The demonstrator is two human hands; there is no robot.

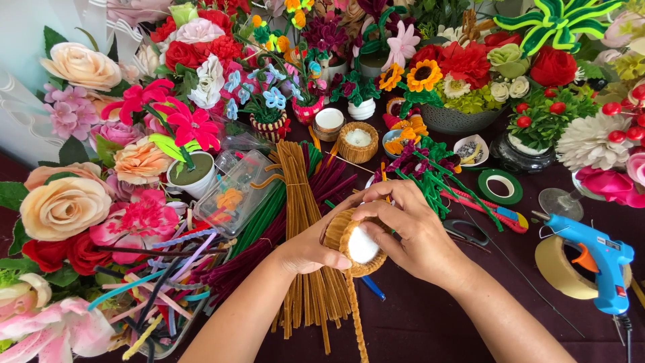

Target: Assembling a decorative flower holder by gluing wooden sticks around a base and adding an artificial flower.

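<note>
Tan fuzzy pipe-cleaner pot (353,250) with its white foam filling sits above the dark maroon worktop (430,316), clasped by my left hand (312,247) and right hand (410,232) (fingers curled closed around its rim), over a tan pipe-cleaner bundle (306,222).

A dark maroon table (430,323) fills the view in bright daylight, with a white curtain (27,81) at the upper left.

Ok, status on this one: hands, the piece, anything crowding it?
Left hand and right hand both grip small tan basket, white filling. Loose tan tail hangs below. Tan stem bundle directly beneath.
</note>
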